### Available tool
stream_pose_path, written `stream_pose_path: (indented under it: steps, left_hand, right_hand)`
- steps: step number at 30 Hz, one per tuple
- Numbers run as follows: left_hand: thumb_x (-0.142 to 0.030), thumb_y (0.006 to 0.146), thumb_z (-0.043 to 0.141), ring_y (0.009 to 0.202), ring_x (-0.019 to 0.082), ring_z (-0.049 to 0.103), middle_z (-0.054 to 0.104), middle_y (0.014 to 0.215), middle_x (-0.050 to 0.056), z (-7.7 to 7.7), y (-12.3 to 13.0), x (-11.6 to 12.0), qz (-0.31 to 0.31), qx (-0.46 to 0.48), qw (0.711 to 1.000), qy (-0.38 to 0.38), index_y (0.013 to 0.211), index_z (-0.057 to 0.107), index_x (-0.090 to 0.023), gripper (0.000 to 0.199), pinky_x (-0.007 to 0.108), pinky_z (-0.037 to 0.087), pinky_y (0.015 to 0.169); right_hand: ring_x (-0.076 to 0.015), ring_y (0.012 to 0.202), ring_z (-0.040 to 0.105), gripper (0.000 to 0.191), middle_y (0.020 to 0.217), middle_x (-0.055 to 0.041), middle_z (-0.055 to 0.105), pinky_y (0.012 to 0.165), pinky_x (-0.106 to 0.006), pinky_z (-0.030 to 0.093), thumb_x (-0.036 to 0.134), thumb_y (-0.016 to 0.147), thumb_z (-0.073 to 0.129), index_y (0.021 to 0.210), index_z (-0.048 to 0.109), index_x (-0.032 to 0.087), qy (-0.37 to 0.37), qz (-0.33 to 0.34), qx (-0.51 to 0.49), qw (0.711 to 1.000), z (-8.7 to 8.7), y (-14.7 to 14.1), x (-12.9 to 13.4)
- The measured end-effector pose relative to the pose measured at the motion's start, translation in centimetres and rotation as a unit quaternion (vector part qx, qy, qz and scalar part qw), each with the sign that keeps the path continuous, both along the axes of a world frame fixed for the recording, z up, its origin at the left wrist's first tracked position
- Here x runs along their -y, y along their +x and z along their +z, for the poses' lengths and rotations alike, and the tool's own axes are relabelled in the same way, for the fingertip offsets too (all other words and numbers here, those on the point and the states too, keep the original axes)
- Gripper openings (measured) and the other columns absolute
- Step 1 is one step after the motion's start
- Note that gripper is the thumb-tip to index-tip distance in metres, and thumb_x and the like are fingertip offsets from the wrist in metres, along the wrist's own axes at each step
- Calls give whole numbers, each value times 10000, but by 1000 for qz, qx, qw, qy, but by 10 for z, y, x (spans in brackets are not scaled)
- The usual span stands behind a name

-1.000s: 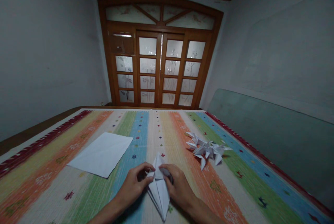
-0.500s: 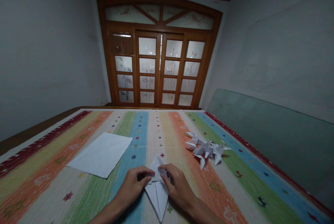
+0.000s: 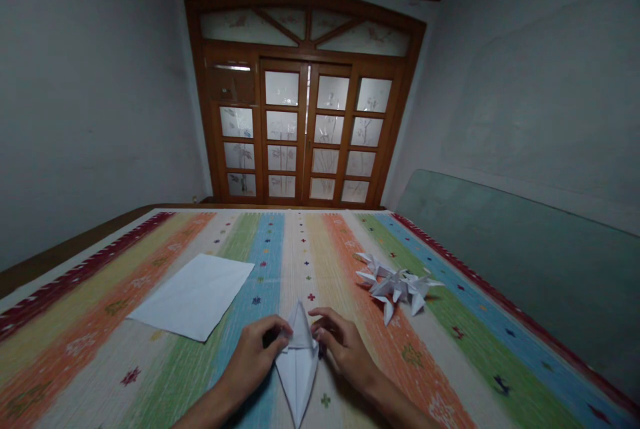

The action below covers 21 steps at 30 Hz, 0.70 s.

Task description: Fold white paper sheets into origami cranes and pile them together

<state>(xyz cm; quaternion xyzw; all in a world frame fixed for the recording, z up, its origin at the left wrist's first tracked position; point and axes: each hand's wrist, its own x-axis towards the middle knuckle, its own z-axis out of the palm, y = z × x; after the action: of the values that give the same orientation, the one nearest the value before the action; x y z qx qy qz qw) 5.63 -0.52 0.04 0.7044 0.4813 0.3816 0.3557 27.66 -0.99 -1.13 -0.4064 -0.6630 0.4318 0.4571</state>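
A long, narrow piece of folded white paper (image 3: 299,369) points away from me at the near middle of the table. On its left edge, my left hand (image 3: 260,347) pinches it between thumb and fingers. My right hand (image 3: 344,347) is at the paper's right edge, the index finger lifted and apart from the thumb, with the lower fingers partly hidden. Several folded white paper pieces (image 3: 397,286) lie in a pile on the right. A flat white sheet (image 3: 195,296) rests to the left.
A striped, patterned cloth (image 3: 240,402) covers the table. Along the right side stands a pale green panel (image 3: 515,249). Wooden doors with glass panes (image 3: 307,132) are beyond the far edge, between pale walls.
The folded paper's near tip has swung slightly left. My right hand has shifted a little to the right, and its index finger has lifted off the paper.
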Motion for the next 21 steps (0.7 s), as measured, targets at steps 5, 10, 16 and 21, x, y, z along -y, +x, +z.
stream_pose_path:
  steps: [5,10,16,21]
  left_hand:
    - [-286,761,600,678,217,578,641,687,7,-2,0,-1,7,6,1000,-2,804,733,-186,171,290,398,655]
    - [-283,753,605,649,202,551,609,660,-8,0,0,0,9,11,1000,2,798,728,-193,158,282,386,640]
    - [-311,801,618,708,225,624,700,743,18,2,0,5,3,16,1000,1,852,731,-205,163,299,440,692]
    - [-307,807,615,737,237,638,709,759,26,3,0,7,4,1,1000,11,865,740,-211,169,307,440,706]
  right_hand:
    - [-197,761,651,342,912,-66,720,699,-305,490,262,772,699,1103,697,180,-26,25,-23,999,0,2,-5]
    - [-163,719,608,407,876,-27,687,675,-283,464,225,707,734,1112,700,191,-48,22,-15,998,0,0,-5]
    - [-160,709,600,500,847,-3,655,658,-277,466,228,728,726,1219,633,208,-44,7,-14,999,3,-2,-2]
    - [-155,688,576,521,837,7,632,632,-262,453,250,728,750,1231,617,219,-36,9,9,999,3,-3,-1]
